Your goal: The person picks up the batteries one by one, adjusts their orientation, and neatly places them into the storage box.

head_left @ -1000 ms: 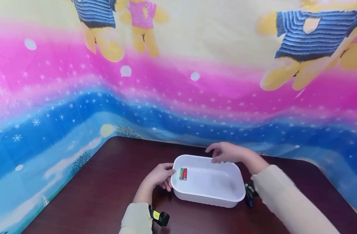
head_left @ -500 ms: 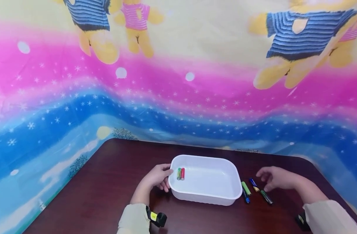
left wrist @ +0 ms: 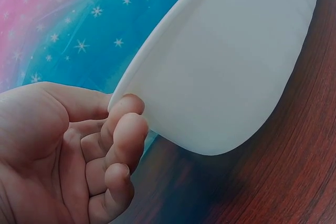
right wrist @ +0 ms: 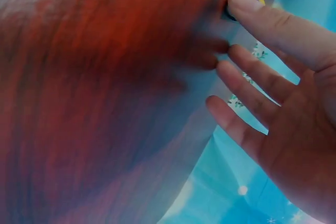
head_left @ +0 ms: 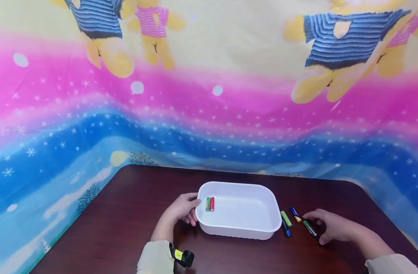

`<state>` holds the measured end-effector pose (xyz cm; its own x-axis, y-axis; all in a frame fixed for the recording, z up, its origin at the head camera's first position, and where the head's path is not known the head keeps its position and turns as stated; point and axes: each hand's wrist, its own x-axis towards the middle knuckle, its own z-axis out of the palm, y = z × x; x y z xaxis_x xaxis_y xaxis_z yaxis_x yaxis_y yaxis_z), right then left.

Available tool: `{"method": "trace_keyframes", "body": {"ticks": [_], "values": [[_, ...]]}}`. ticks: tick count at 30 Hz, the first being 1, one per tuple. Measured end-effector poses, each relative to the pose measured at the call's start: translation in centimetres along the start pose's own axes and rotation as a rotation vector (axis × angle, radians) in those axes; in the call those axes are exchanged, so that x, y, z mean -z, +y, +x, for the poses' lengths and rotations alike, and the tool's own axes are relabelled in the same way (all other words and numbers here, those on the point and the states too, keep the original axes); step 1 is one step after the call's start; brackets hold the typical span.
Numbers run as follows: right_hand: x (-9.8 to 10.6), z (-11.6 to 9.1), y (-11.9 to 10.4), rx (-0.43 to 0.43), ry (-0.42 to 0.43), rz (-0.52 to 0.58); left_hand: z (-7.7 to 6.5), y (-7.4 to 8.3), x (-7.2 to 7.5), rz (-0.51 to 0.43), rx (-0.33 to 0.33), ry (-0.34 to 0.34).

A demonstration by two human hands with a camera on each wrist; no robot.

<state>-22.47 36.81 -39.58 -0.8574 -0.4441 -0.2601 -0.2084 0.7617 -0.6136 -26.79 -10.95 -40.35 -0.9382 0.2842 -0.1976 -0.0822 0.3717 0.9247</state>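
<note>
My left hand (head_left: 183, 208) grips the left rim of a white plastic basin (head_left: 237, 231), thumb over the edge and fingers curled outside it. The left wrist view shows these fingers (left wrist: 130, 135) against the basin's outer wall. Inside, at the left end, a green battery (head_left: 208, 204) and a red battery (head_left: 212, 204) lie side by side. My right hand (head_left: 339, 226) is low over the table, thumb and fingers spread about a dark green battery (head_left: 310, 230). In the right wrist view the thumb partly hides a battery end, and no grip shows.
Right of the basin lie a light green battery (head_left: 286, 219), a dark battery with a blue end (head_left: 286, 229) and a blue and yellow battery (head_left: 295, 214). The dark wooden table (head_left: 126, 228) ends at a patterned cloth backdrop (head_left: 195, 114).
My right hand has moved from above the basin's far rim, right and down, to the dark green battery. The left hand keeps its grip on the basin. The view has shifted slightly.
</note>
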Motion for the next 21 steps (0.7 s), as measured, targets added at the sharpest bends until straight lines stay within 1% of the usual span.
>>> {"method": "trace_keyframes", "body": {"ticks": [10, 13, 15, 17, 18, 21], "values": [[-0.42, 0.34, 0.1, 0.039, 0.037, -0.072, 0.09, -0.23, 0.08, -0.002, -0.009, 0.003], [-0.37, 0.37, 0.05, 0.013, 0.045, -0.071, 0.13, -0.26, 0.03, -0.007, -0.007, -0.001], [-0.26, 0.35, -0.01, -0.013, 0.057, -0.102, 0.15, -0.26, 0.02, -0.011, -0.007, -0.005], [-0.14, 0.29, -0.13, -0.052, 0.083, -0.153, 0.18, -0.26, 0.02, -0.015, -0.007, -0.007], [-0.12, 0.26, -0.2, -0.08, 0.097, -0.196, 0.19, -0.26, 0.02, -0.017, -0.007, -0.007], [-0.19, 0.22, -0.51, -0.183, 0.136, -0.379, 0.22, -0.23, 0.05, -0.02, -0.006, -0.009]]}}
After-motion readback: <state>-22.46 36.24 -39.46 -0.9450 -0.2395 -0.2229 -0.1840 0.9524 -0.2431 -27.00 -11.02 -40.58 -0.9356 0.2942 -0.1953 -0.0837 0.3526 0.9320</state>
